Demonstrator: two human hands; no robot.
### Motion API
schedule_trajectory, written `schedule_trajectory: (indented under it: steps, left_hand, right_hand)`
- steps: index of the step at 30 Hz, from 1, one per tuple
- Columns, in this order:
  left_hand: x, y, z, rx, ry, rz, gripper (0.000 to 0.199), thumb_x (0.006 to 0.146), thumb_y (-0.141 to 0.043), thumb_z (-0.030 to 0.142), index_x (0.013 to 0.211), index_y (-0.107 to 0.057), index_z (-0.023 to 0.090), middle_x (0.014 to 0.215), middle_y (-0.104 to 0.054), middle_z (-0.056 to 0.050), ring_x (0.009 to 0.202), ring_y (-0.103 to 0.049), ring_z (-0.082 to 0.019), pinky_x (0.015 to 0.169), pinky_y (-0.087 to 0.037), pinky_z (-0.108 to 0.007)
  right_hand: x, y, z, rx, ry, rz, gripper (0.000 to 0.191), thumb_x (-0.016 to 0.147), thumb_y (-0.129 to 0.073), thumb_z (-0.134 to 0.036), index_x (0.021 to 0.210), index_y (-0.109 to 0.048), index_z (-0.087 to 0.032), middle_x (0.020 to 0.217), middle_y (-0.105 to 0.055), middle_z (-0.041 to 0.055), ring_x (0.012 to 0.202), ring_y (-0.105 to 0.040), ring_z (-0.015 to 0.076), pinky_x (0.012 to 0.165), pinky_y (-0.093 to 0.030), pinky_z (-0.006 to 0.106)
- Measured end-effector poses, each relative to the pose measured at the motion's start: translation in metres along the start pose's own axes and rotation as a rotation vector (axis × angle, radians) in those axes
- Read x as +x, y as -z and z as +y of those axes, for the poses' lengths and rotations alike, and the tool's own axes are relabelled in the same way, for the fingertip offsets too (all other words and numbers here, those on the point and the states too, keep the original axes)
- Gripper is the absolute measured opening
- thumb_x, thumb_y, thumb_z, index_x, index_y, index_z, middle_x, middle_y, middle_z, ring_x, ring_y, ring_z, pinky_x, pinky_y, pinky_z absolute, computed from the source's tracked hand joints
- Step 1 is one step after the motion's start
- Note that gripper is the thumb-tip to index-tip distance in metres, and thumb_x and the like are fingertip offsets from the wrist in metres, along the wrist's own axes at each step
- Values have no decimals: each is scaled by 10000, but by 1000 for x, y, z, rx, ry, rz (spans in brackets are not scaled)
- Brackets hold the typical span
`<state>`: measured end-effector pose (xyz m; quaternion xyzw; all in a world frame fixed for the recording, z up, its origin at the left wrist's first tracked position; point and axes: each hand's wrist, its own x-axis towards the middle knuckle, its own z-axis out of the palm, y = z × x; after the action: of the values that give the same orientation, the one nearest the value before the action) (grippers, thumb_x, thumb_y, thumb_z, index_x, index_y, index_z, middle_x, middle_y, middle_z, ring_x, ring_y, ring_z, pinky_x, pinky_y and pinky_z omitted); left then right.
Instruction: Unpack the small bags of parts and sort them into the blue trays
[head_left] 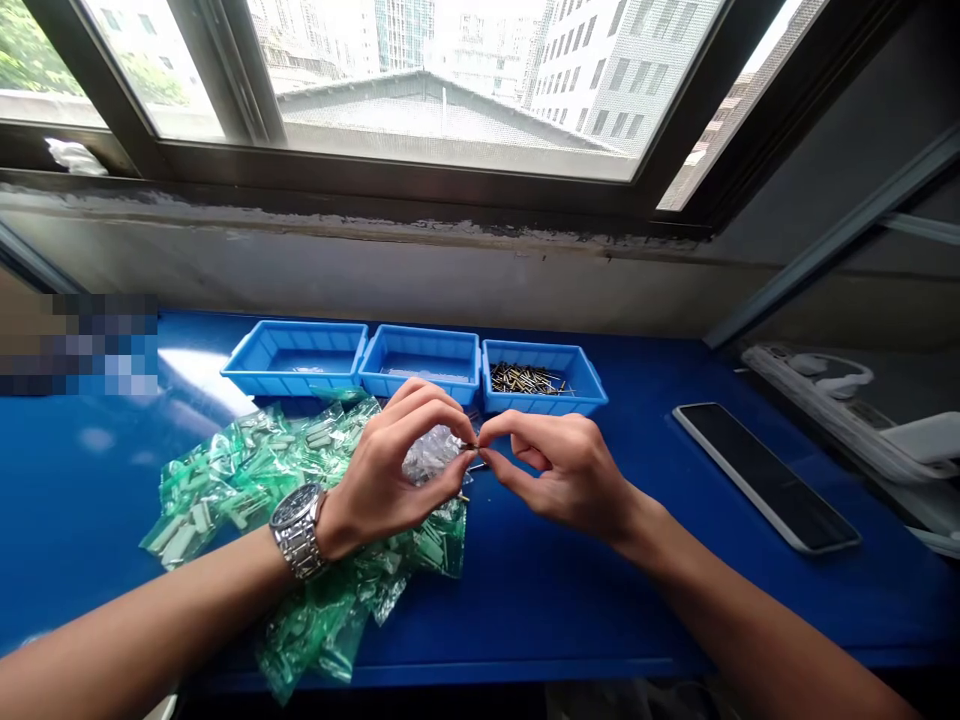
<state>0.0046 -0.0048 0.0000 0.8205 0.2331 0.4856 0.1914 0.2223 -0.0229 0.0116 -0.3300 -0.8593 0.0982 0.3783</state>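
Observation:
Thumb and fingertips of my left hand [394, 455] pinch a small thin metal piece [470, 447]. My right hand [566, 465] meets it there, its thumb and forefinger closed at the other end. The fingertips hide most of the piece, so its exact kind cannot be made out. Beneath my left hand spreads a pile of green plastic bags [217, 470] holding pale and thin parts. A clear plastic bag [431, 452] shows through the ring of my left fingers. Just beyond my hands, a blue bin [544, 403] contains many thin brass-coloured and dark metal pins [525, 378].
Two more blue bins [300, 382] [420, 384] stand in the row to the left, with small clear bits inside. A phone [765, 480] lies at the right on the blue table [600, 600]. White headphones [840, 380] rest at the far right. A window [450, 100] rises behind.

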Motion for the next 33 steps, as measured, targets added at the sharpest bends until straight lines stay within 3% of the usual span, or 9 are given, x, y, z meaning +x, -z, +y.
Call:
schedule_trajectory:
  steps: [6,12,17,21,26,33]
  left_hand:
    - [0,0,0,4,-20,-5,126,906,-724,93,982,-671,179,939,-714,-61,906,-628,-218,817,-537,-389]
    - [-1,0,-4,33,24,5,103,930,-713,112,988,-662,180,939,-707,-58,911,-614,-220,845,-521,-397]
    - [-2,-2,-3,11,34,-55,74,957,-689,138,1000,-665,194,950,-706,-64,922,-609,-227,820,-533,-384]
    - [-3,-3,0,-4,16,-82,67,962,-689,144,994,-658,194,939,-703,-66,912,-606,-226,804,-535,-379]
    - [-2,-1,-2,17,8,-13,117,930,-721,106,1002,-670,183,951,-709,-63,921,-618,-221,828,-535,-388]
    - [-1,1,0,-2,-14,15,109,926,-718,98,998,-684,172,947,-709,-67,921,-620,-217,809,-540,-381]
  right_hand:
    - [0,-2,1,13,-13,-21,55,964,-678,-178,985,-726,-161,695,-675,-32,490,-466,78,529,-387,224]
    - [-1,1,-4,-60,-22,104,48,963,-687,-192,920,-705,-179,665,-661,-28,496,-481,85,526,-411,225]
    - [-3,-3,-10,-93,73,186,19,972,-700,-208,962,-694,-192,733,-731,-17,450,-460,69,511,-440,216]
    - [-3,-3,-12,-98,104,166,14,976,-693,-203,963,-686,-205,738,-741,-16,445,-459,74,518,-454,223]
    - [0,1,-10,-71,26,176,22,967,-701,-193,949,-691,-185,741,-725,-8,472,-468,74,530,-445,221]
    - [0,-4,-1,3,-33,30,57,976,-685,-209,966,-725,-169,704,-671,-26,489,-432,75,522,-392,220]
